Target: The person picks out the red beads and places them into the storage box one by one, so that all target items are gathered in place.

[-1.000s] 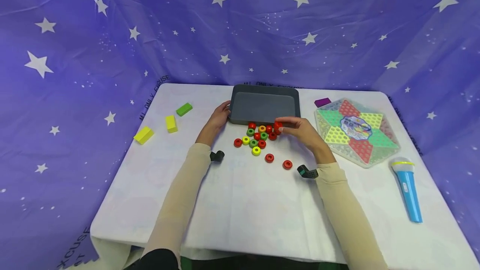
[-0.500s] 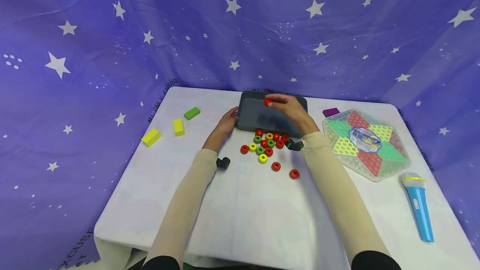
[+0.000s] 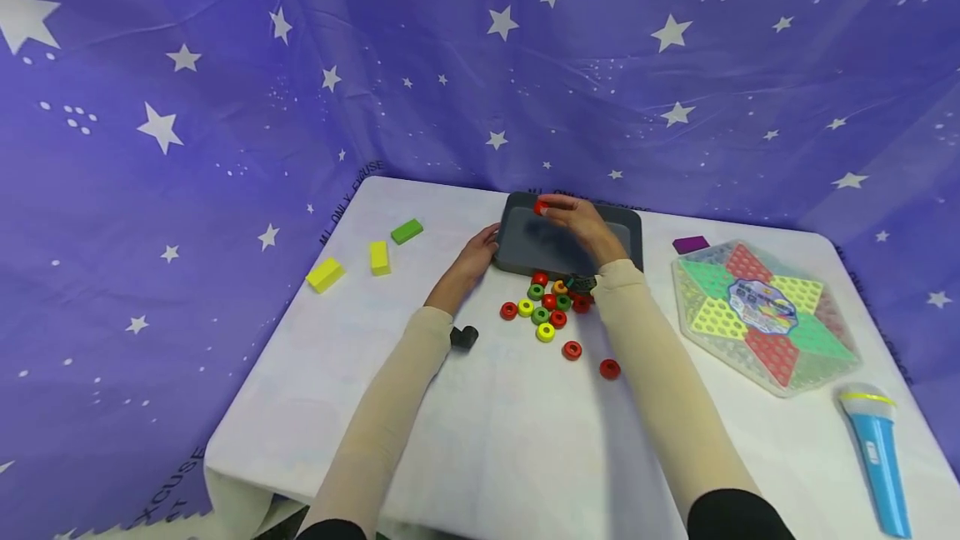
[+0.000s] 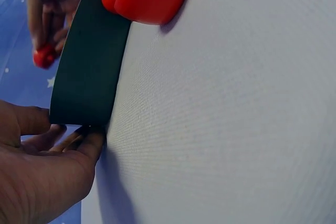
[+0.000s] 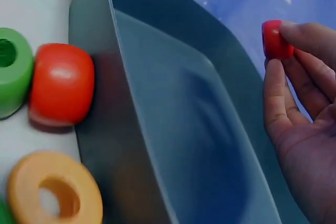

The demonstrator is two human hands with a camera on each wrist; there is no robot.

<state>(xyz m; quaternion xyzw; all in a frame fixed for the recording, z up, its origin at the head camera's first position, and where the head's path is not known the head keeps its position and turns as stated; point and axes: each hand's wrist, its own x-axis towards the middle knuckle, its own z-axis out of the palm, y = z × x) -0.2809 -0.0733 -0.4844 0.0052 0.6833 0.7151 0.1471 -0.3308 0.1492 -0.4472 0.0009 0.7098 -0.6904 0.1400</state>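
A purple star-printed cloth (image 3: 225,65) hangs behind and around a white-covered bench (image 3: 480,440), which carries everything else. On its right side lies a hexagonal checkers board (image 3: 765,311) with red, green and yellow corners, and near the front right corner a blue toy microphone (image 3: 873,448). At the back middle sits a dark grey tray (image 3: 633,236). The left hand (image 3: 480,248) rests against the tray's left end, fingers loosely curled at its corner with the thumb along the wall; the wrist view shows the fingertips touching the rim rather than wrapping it. The right hand (image 3: 581,219) hovers over the tray's far left part, pinching a red bead (image 3: 540,207) between thumb and fingertips, above the tray's floor and not touching it. Just in front of the tray's near wall lies a cluster of beads (image 3: 547,307) in red, green, yellow and orange, some touching one another, with two red rings (image 3: 572,349) lying a little apart toward the front. On the bench's left are two yellow blocks (image 3: 325,274) and a green block (image 3: 407,231); a small purple block (image 3: 690,244) lies between the tray and the board.
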